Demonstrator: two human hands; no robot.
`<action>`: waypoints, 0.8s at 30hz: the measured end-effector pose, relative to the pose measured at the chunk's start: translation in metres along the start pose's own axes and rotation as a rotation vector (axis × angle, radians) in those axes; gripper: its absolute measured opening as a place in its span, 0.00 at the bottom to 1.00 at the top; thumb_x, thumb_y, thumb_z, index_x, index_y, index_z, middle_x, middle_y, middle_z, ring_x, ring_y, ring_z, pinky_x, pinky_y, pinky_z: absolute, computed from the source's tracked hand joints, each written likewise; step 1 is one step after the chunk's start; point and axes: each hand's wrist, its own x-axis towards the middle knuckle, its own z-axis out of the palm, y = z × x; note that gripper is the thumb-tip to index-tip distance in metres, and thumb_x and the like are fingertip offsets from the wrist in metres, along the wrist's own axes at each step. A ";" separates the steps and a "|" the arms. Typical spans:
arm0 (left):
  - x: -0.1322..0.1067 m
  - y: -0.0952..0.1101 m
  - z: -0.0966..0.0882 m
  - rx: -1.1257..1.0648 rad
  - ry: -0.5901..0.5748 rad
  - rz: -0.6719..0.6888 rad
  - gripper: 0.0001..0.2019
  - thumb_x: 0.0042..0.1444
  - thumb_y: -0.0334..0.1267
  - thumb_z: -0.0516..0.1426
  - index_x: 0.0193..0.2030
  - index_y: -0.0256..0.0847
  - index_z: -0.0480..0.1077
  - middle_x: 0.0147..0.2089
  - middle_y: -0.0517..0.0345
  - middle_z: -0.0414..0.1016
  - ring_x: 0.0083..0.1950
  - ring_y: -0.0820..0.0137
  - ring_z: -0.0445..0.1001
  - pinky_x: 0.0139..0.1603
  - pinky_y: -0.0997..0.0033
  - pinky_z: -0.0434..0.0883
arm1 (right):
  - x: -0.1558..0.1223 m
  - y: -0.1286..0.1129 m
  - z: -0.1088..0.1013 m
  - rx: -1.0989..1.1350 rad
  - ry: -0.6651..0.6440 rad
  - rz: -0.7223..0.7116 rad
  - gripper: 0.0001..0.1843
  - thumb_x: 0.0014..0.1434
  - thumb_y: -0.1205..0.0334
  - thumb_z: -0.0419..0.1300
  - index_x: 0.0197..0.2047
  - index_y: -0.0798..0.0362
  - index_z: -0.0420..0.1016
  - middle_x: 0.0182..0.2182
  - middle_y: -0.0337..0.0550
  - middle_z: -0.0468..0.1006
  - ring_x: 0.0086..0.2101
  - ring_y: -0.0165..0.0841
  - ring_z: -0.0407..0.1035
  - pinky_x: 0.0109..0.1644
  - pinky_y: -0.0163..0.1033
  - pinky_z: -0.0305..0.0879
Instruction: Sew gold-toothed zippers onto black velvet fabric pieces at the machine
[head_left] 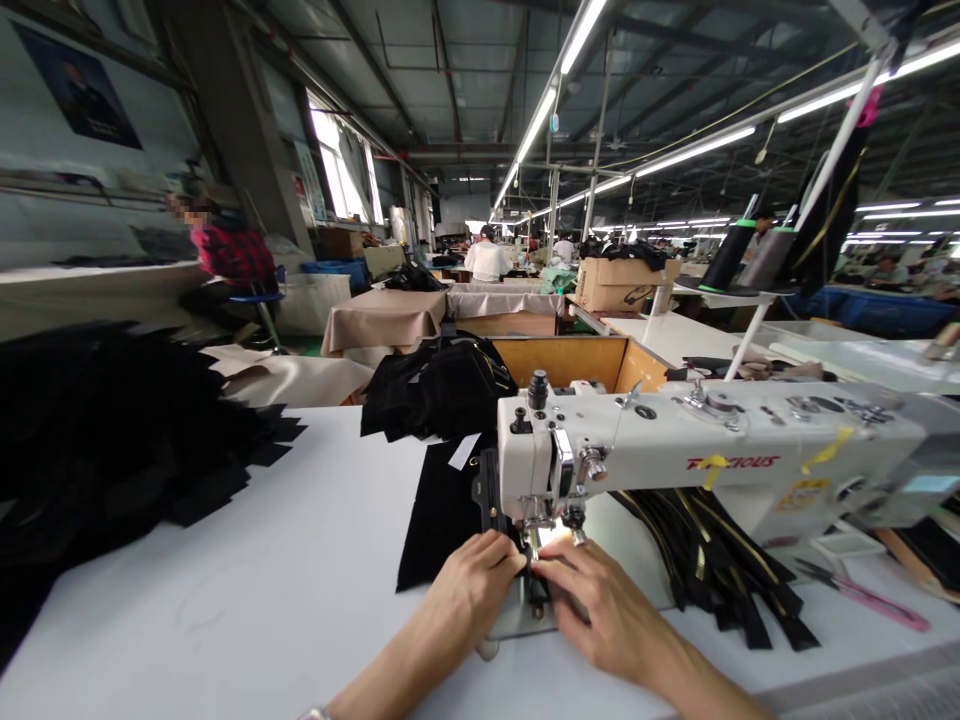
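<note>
Both hands are close to the needle and presser foot (534, 540) of a white sewing machine (645, 450). My left hand (476, 580) is closed, its fingertips pressing the edge of a black fabric piece (431, 520) left of the foot. My right hand (600, 600) is curled in from the other side, fingertips and thumb on a black zipper (537, 592) in front of the foot. A small brass-coloured part shows at the zipper's near end. A white slip (464, 452) lies on the fabric. The fingertips partly hide the stitching spot.
Black zippers with gold teeth (720, 550) and pink-handled scissors (862, 590) lie right. Black fabric stacks stand left (112, 430) and behind the machine (439, 385). Thread cones (727, 255) rise at the back right. A person in a checked shirt (232, 250) sits far left.
</note>
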 end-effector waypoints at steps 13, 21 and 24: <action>0.004 0.010 -0.030 -0.117 -0.008 -0.081 0.15 0.69 0.31 0.45 0.36 0.39 0.70 0.34 0.53 0.73 0.37 0.65 0.72 0.39 0.66 0.72 | 0.000 -0.004 -0.003 0.048 -0.001 -0.105 0.17 0.59 0.73 0.52 0.49 0.53 0.74 0.45 0.48 0.72 0.45 0.40 0.65 0.55 0.49 0.65; -0.009 -0.014 -0.012 0.224 -0.156 -0.134 0.17 0.71 0.35 0.46 0.61 0.39 0.68 0.60 0.50 0.73 0.63 0.58 0.69 0.63 0.51 0.68 | -0.002 -0.003 0.000 0.068 0.012 -0.128 0.17 0.62 0.70 0.51 0.52 0.55 0.72 0.46 0.49 0.72 0.46 0.41 0.65 0.54 0.50 0.63; -0.011 0.008 -0.018 0.387 -0.220 -0.146 0.16 0.69 0.31 0.47 0.57 0.34 0.71 0.56 0.43 0.75 0.57 0.53 0.73 0.54 0.48 0.74 | 0.000 -0.006 -0.004 0.091 0.012 -0.134 0.15 0.64 0.68 0.50 0.51 0.55 0.73 0.46 0.49 0.73 0.46 0.40 0.65 0.54 0.49 0.63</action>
